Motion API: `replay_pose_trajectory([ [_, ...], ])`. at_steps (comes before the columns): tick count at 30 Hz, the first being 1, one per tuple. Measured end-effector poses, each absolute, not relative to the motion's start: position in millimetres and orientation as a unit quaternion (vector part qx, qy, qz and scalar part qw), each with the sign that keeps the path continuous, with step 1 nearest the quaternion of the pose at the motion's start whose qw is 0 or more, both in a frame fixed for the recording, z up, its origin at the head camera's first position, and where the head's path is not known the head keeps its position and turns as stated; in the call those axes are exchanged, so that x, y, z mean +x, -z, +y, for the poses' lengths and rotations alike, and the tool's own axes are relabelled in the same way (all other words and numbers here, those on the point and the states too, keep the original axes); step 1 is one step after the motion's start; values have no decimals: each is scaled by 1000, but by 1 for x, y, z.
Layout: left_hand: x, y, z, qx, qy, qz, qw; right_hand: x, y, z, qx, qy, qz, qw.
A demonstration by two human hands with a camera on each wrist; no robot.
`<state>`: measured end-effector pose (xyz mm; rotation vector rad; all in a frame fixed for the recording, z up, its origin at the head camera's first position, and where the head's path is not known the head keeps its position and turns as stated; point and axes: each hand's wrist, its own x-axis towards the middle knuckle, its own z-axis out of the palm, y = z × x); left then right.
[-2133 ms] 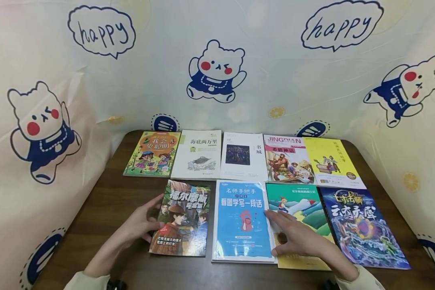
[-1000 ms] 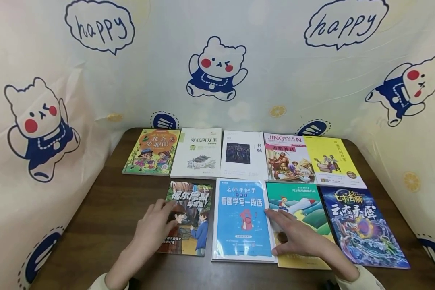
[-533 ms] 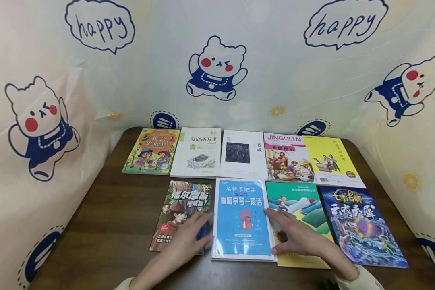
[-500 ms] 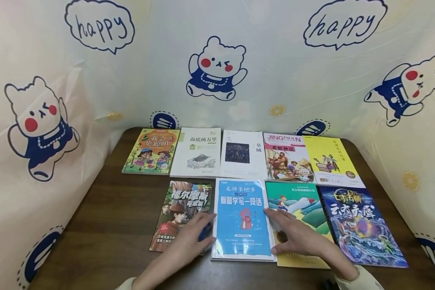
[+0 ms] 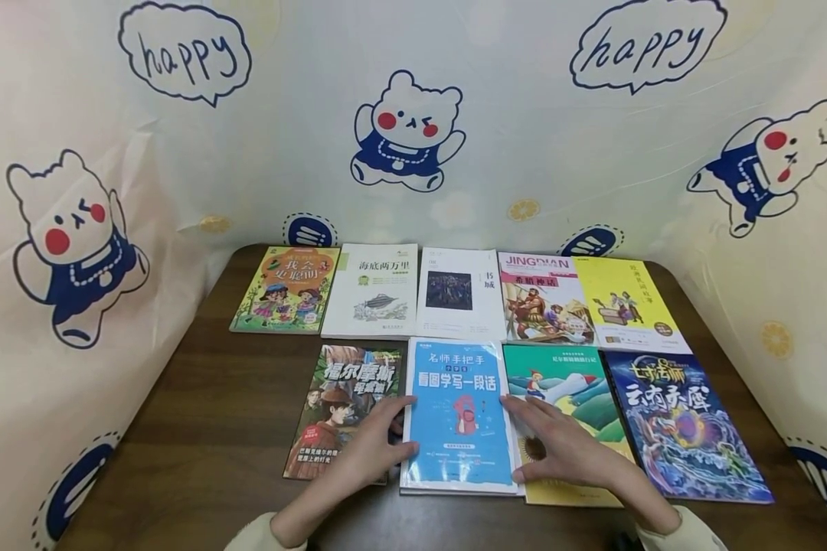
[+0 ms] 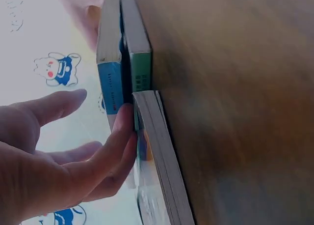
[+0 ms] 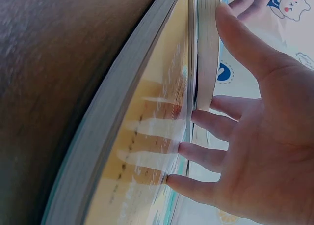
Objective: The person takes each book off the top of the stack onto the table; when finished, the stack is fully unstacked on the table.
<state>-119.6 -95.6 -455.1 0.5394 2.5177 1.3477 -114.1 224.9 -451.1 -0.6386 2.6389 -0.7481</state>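
A blue-covered book [image 5: 462,417] lies in the middle of the front row, between both hands. My left hand [image 5: 375,448] has its thumb and fingertips at the book's left edge, fingers loosely extended. Across from it, my right hand [image 5: 561,444] lies over the green-and-yellow book [image 5: 575,490], its fingers spread and its thumb and fingertips along the blue book's right edge. In the left wrist view, a green-spined book [image 6: 142,70] shows beneath the blue book's spine [image 6: 112,85]. The detective comic book [image 5: 338,413] is partly hidden under my left forearm.
A dark fantasy-cover book [image 5: 692,428] lies at the front right. Behind stands a row of flat books, from an orange-and-green one [image 5: 286,291] to a yellow one [image 5: 627,302]. A printed cloth [image 5: 413,214] borders the brown table [image 5: 200,428].
My left hand has left the comic book's left edge, crossed over its cover and come to the blue book's left edge. The comic book has barely shifted. My right hand stays in place.
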Motion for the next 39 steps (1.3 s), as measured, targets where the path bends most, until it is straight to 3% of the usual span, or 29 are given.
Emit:
replay_pose_trajectory([
  [8, -130, 457, -101, 152, -553, 804, 155, -114, 454, 227, -235, 254, 926, 151],
  [15, -140, 460, -106, 133, -644, 705, 266, -115, 454, 227, -245, 248, 926, 144],
  [18, -140, 461, -106, 118, -665, 678, 291, -114, 454, 227, -248, 247, 926, 139],
  [39, -136, 454, -105, 113, -696, 648, 288, -111, 462, 226, -264, 233, 930, 109],
])
